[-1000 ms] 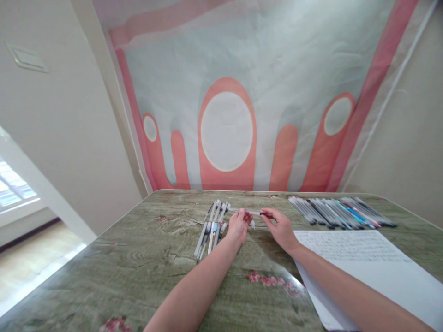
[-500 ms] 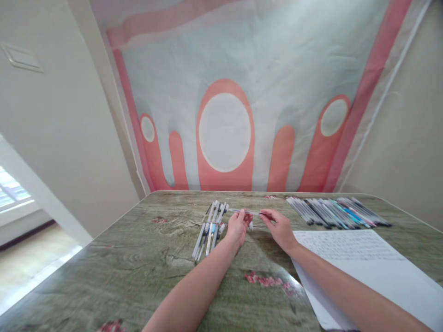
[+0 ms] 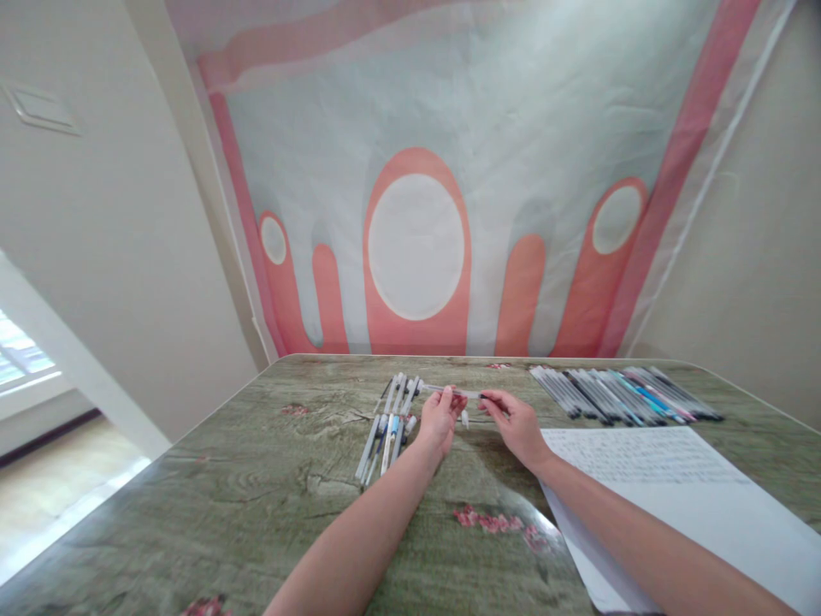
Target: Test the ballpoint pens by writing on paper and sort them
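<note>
My left hand [image 3: 440,418] and my right hand [image 3: 513,421] are raised over the middle of the table, close together. Between them lies a slim clear pen [image 3: 469,394], nearly level. The fingers of my left hand close round its barrel, and my right hand pinches its dark right end. A small whitish piece [image 3: 465,418] shows just beside my left fingertips; whether it is held I cannot tell. Left of my left hand, several grey-capped pens [image 3: 368,447] lie in two rough groups, one with a blue part.
At the back right, a long row of pens [image 3: 587,395] lies side by side, mostly clear and dark with some blue and pink. Nearer, a paper with handwriting [image 3: 673,505] lies under my right forearm. A printed backdrop [image 3: 416,334] stands behind the table [image 3: 244,513].
Both hands keep nearly the same place and grip on the pen. The small whitish piece by my left fingertips has shifted slightly.
</note>
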`<move>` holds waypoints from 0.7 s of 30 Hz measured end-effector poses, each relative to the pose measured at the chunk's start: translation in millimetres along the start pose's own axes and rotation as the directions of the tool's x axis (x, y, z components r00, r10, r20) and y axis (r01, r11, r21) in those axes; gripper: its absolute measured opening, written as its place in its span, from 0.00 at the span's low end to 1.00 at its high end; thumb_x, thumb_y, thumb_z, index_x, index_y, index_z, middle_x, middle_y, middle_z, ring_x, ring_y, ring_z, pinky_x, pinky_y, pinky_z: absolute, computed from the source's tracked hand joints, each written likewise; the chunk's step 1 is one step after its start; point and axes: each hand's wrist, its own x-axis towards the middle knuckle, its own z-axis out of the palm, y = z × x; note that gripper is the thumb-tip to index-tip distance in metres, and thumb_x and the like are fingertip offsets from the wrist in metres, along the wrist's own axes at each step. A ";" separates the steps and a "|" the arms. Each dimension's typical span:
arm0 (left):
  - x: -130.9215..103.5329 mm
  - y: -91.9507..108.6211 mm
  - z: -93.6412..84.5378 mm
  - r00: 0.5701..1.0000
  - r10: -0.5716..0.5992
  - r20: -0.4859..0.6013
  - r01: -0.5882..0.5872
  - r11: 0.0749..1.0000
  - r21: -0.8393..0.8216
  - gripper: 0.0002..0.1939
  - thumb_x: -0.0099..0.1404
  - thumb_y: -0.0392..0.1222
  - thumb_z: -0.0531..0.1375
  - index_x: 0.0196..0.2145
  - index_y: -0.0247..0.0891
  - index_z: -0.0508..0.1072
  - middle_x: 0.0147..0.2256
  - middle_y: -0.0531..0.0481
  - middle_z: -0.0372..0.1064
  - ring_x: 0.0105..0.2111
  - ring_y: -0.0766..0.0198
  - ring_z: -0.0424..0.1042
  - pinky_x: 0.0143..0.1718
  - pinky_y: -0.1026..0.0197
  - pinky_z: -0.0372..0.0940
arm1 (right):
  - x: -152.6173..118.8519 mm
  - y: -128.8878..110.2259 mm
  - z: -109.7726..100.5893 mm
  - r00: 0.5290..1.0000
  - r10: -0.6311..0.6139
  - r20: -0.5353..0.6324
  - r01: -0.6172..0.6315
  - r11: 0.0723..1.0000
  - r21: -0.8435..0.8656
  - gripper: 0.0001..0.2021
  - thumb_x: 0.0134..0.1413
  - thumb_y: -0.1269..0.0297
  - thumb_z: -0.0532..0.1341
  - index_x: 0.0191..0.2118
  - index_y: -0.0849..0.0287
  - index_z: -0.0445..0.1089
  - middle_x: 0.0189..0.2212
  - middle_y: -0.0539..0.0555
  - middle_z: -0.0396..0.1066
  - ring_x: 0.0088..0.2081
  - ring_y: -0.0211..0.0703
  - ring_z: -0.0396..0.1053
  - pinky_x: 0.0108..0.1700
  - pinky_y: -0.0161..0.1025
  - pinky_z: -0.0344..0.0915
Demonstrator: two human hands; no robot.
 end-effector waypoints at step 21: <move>-3.8 4.1 5.7 1.000 0.003 0.017 -0.003 1.000 0.007 0.05 0.57 0.37 0.58 0.31 0.32 0.67 0.26 0.49 0.67 0.27 0.72 0.68 0.40 0.63 0.62 | 1.9 -3.7 -0.4 0.999 -0.044 -0.023 0.039 0.983 -0.180 0.14 0.55 0.54 0.49 0.36 0.59 0.63 0.30 0.55 0.67 0.31 0.42 0.65 0.32 0.37 0.62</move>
